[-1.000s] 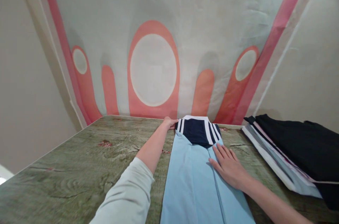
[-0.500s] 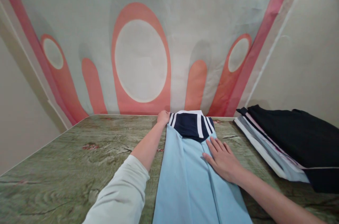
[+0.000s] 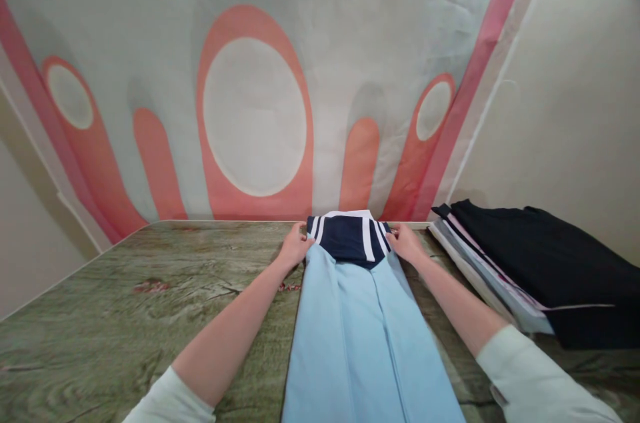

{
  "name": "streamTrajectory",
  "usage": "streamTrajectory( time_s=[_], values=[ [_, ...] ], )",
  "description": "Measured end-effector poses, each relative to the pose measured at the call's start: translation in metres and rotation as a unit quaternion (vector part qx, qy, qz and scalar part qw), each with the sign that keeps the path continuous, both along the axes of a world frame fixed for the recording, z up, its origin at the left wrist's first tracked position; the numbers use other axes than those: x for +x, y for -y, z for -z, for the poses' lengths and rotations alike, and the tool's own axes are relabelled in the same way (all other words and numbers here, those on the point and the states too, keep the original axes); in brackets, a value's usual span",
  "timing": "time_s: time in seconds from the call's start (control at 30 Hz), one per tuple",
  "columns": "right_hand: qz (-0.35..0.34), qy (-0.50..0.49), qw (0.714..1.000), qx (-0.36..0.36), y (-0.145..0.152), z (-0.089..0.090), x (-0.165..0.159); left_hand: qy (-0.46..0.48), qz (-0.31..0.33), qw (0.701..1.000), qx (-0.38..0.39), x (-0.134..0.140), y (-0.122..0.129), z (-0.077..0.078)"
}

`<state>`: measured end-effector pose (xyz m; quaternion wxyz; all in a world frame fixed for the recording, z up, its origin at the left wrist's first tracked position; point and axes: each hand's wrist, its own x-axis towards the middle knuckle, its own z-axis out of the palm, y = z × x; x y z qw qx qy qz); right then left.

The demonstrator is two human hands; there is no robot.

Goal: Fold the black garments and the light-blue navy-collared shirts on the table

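Observation:
A light blue garment (image 3: 360, 336) lies lengthwise on the table, folded into a long narrow strip. Its far end has a navy section (image 3: 343, 239) with white stripes, and a bit of white cloth shows behind that. At the left edge of the navy part, my left hand (image 3: 296, 244) pinches the fabric between thumb and fingers. My right hand (image 3: 406, 243) grips the opposite edge in the same way, close to the white stripes. Both hands are level with each other near the table's far side.
On the right stands a stack of folded clothes (image 3: 510, 276), a black garment (image 3: 550, 249) on top and grey, white and pinkish layers beneath. The wood-patterned table (image 3: 190, 296) meets a wall with a pink and orange printed sheet (image 3: 305, 169) at its far edge.
My right hand has gone from lying flat on the blue cloth to gripping the navy part's right edge. My left hand stays at the left edge, slightly nearer. The view has shifted slightly.

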<state>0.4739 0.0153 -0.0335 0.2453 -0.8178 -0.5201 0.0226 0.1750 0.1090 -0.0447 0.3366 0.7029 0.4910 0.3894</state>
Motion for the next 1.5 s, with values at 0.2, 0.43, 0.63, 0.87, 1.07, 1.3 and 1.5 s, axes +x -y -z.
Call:
streamTrajectory(
  time_s=[0.2, 0.43, 0.63, 0.87, 1.07, 1.3, 1.5],
  values=[
    [0.068, 0.004, 0.998, 0.009, -0.028, 0.016, -0.006, -0.058, 0.028, 0.994, 0.084, -0.002, -0.003, 0.002],
    [0.053, 0.035, 0.996, 0.07, -0.021, 0.018, -0.002, -0.146, 0.029, 0.974, 0.172, -0.001, 0.017, -0.008],
    [-0.081, 0.146, 0.977, 0.131, -0.003, 0.017, -0.027, -0.385, 0.136, 0.876, 0.256, 0.005, 0.071, -0.015],
    [-0.198, 0.166, 0.966, -0.017, 0.013, 0.027, -0.044, -0.469, 0.187, 0.846, 0.172, -0.014, 0.092, -0.019],
    [-0.161, 0.159, 0.974, -0.022, 0.01, 0.029, -0.037, -0.472, 0.128, 0.845, 0.216, -0.014, 0.104, -0.018],
    [-0.186, 0.158, 0.97, 0.007, 0.013, 0.023, -0.037, -0.406, 0.275, 0.833, 0.258, -0.006, 0.111, -0.019],
    [-0.166, 0.149, 0.973, -0.063, 0.017, 0.026, -0.022, -0.393, 0.295, 0.838, 0.239, -0.008, 0.106, -0.016]
  ],
)
